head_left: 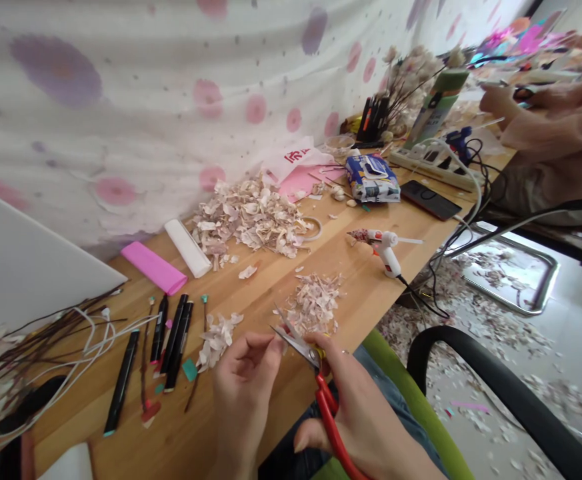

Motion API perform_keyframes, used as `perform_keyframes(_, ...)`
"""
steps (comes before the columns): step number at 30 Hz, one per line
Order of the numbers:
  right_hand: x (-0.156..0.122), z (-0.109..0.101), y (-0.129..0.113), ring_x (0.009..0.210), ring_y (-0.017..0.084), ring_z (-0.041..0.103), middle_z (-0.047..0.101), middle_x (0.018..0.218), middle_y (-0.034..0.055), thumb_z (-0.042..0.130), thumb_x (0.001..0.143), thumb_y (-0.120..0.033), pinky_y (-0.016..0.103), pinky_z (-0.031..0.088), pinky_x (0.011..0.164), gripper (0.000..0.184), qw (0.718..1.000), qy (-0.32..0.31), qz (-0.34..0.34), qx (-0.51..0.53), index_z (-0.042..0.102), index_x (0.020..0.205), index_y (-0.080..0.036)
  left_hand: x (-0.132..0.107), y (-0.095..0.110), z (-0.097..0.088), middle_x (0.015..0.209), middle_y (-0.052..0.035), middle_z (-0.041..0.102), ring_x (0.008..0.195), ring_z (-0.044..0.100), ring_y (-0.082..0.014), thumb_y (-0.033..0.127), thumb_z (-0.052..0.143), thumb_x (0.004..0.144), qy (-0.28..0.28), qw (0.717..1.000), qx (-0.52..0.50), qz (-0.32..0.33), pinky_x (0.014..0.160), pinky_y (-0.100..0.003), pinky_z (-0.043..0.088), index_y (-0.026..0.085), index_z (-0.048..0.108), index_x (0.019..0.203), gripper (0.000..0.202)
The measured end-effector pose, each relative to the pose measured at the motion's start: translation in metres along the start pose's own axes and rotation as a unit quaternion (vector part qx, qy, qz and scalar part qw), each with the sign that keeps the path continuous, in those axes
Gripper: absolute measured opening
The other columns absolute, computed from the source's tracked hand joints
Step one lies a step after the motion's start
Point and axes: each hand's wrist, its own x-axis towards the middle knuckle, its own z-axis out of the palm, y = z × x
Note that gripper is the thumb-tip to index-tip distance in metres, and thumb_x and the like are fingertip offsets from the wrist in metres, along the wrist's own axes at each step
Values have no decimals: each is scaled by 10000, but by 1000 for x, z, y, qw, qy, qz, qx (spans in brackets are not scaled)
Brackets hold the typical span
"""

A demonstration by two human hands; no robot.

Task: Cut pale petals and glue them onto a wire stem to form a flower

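Right hand (365,420) gripped around scissors (307,355) at the table's near edge, blades part open, long axis toward 10 o'clock. Left hand (243,393) at their 9 o'clock, fingertips pinched beside the blades; contents too small to tell. Flake pile (315,301) at 12.

Bright, soft daylight, even across the table (351,297). The source looks far right: the floor (571,320) and metal tray (553,277) there glare near white. Shadows are faint, just a soft one under the glue gun (387,252). Wide-lens bend at the edges makes the table edge and chair arm (495,380) bow. My left hand (243,387) and right hand (365,413), near, are slightly soft; the scissors (307,350) are sharp enough. The far-right sleeve (561,120) is blurred and the near-left wires (45,347) are smeared.
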Motion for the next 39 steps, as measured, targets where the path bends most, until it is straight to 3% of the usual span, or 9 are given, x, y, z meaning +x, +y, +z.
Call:
perform_keyframes(8, 6, -6, -7, 697, 252, 664, 712, 849, 64, 735, 661, -811, 313, 518, 629, 853, 1000, 7, -8, -12, 522, 1205, -189, -4, 9, 0, 705, -41, 784, 680, 751, -193, 319, 771, 750, 6, 999, 46, 20, 622, -227, 591, 185, 728, 712, 146)
perform_keyframes(16, 10, -7, -9, 514, 160, 499, 538, 579, -71, 726, 660, -820, 233, 365, 500, 758, 1000, -1, 0, 16, 555, 1087, -217, -3, 4, -3, 746, -54, 800, 687, 751, -199, 332, 767, 770, 3, 999, 32, 8, 632, -245, 583, 183, 752, 770, 150)
perform_keyframes(26, 9, -8, -2, 516, 141, 444, 444, 561, -97, 777, 615, -799, 231, 306, 489, 770, 999, -17, 22, 39, 595, 1058, -196, 2, -2, -8, 748, -57, 805, 706, 756, -188, 367, 805, 761, -6, 1000, -4, -15, 668, -232, 575, 172, 760, 770, 200)
perform_keyframes(33, 10, -10, -6, 577, 188, 552, 599, 668, -34, 648, 534, -946, 254, 423, 545, 954, 997, -16, -9, 81, 585, 1134, -207, 1, 2, 1, 749, -44, 798, 737, 754, -184, 356, 785, 773, 2, 999, -24, -26, 757, -254, 586, 182, 744, 753, 180)
perform_keyframes(39, 7, -7, -5, 653, 248, 656, 677, 791, 32, 732, 546, -880, 310, 505, 603, 991, 999, 13, -33, -23, 523, 1217, -180, -3, 5, -1, 657, -10, 741, 610, 680, -143, 344, 769, 782, -5, 1000, 25, 1, 629, -207, 548, 183, 708, 708, 187)
